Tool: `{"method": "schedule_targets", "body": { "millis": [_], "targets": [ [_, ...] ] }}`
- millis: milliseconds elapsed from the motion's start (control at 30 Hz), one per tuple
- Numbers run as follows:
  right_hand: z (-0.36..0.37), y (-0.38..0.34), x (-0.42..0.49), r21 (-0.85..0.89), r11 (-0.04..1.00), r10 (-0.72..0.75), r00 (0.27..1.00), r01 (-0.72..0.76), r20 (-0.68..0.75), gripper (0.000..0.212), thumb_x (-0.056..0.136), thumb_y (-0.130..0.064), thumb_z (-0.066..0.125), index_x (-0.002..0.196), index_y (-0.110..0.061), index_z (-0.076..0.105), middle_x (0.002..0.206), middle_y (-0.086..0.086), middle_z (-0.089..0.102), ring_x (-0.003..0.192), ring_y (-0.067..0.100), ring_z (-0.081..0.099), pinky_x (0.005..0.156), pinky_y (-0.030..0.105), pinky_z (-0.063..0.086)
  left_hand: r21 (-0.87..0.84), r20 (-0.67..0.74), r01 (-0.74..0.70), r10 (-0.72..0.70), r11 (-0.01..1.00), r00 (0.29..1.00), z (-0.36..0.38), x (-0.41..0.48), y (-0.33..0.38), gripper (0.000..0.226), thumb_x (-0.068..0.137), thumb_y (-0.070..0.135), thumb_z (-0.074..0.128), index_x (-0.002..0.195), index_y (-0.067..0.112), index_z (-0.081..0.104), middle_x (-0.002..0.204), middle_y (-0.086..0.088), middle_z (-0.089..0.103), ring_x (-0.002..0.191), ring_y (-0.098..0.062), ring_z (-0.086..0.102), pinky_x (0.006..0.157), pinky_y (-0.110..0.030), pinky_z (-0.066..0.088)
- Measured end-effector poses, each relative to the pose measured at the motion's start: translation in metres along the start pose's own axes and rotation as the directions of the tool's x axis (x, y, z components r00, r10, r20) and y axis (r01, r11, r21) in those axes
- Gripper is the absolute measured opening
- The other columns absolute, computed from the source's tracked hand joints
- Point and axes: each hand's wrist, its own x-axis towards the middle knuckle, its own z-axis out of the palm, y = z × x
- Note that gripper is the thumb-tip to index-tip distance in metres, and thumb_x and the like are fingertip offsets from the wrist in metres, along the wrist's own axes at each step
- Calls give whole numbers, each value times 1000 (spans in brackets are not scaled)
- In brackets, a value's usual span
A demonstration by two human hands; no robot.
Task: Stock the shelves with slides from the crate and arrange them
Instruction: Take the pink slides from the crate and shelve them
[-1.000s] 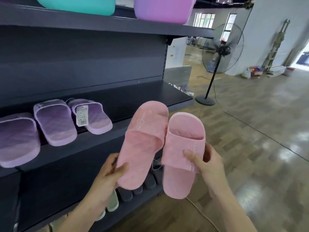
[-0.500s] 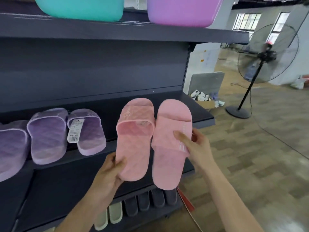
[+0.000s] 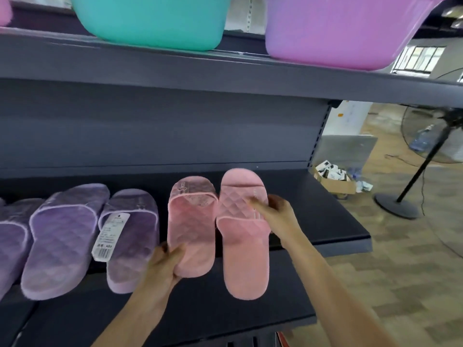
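Two pink quilted slides hang toes-first over the dark middle shelf. My left hand grips the heel of the left pink slide. My right hand holds the strap of the right pink slide, whose heel juts past the shelf's front edge. To their left, purple slides lie in a row on the same shelf: one with a white barcode tag, another beside it, and a third cut off at the frame's left edge. The crate is out of view.
On the shelf above stand a teal tub and a purple tub. A standing fan and a cardboard box of small items are on the wooden floor to the right. A lower shelf runs below.
Both hands have carried the pink slides up and forward from in front of the lower shelf to the middle shelf, beside the purple ones. My view has moved closer to the shelf.
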Motion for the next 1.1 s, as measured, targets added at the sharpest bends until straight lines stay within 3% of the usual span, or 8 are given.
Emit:
{"method": "schedule_targets", "body": {
  "millis": [133, 233, 367, 467, 567, 667, 933, 1100],
  "targets": [
    [16, -4, 25, -73, 997, 25, 997, -19, 76, 36, 83, -55, 56, 87, -19, 59, 77, -6, 58, 72, 12, 56, 67, 33, 49, 8, -10, -20, 20, 1000, 1000, 4, 3, 6, 24, 92, 10, 52, 116, 7, 52, 109, -9, 65, 93, -19, 63, 64, -29, 53],
    [26, -4, 35, -160, 985, -41, 993, 58, 108, 38, 90, -51, 48, 66, -22, 52, 65, -5, 52, 67, 16, 51, 58, 29, 40, 93, -34, -31, 34, 995, 999, 1, 1, 6, 45, 81, 24, 67, 121, 10, 51, 109, -7, 64, 92, -20, 64, 59, -29, 55],
    [34, -3, 40, -192, 979, -59, 995, 73, 78, 47, 91, -48, 46, 57, -16, 47, 53, -3, 44, 54, 13, 46, 53, 29, 34, 281, -70, -26, 48, 959, 996, 7, -6, 9, 55, 92, 22, 56, 140, 26, 30, 102, 0, 62, 76, -19, 65, 53, -27, 54],
    [32, 0, 38, -202, 974, -78, 989, 101, 122, 42, 92, -50, 44, 77, -14, 59, 72, 2, 58, 70, 17, 54, 62, 31, 39, 407, -98, -29, 75, 913, 992, 11, -10, 9, 66, 93, 28, 53, 147, 30, 16, 93, -1, 61, 62, -16, 61, 48, -26, 51],
    [27, 0, 33, -260, 953, -105, 973, 157, 203, 50, 92, -53, 41, 123, -16, 53, 120, 6, 57, 105, 24, 55, 80, 34, 43, 497, -100, -5, 63, 867, 993, 10, -17, 11, 70, 93, 30, 53, 148, 32, 9, 92, -3, 62, 62, -16, 60, 51, -27, 52],
    [21, -1, 22, -321, 925, -112, 952, 205, 285, 60, 92, -51, 44, 142, -22, 33, 141, 6, 40, 123, 25, 46, 93, 32, 38, 554, -80, 11, 40, 833, 996, 8, -22, 11, 71, 93, 27, 53, 148, 30, 8, 97, 2, 58, 69, -17, 61, 59, -28, 52],
    [-4, 14, -23, -413, 779, -363, 877, 471, 314, 63, 88, -41, 56, 143, -21, 31, 140, 5, 39, 117, 25, 50, 85, 34, 48, 701, -39, -115, 199, 703, 979, 0, -59, 1, 30, 91, 30, 53, 119, 38, 46, 116, 8, 55, 100, -5, 56, 79, -21, 44],
    [-15, 22, -57, -428, 690, -457, 810, 584, 368, 57, 88, -31, 60, 138, -15, 40, 140, 5, 42, 119, 24, 47, 94, 37, 44, 803, 20, -255, 403, 538, 915, -11, -97, -10, 42, 89, 25, 58, 129, 31, 47, 126, 16, 47, 116, -1, 45, 95, -19, 33]
  ]
}}
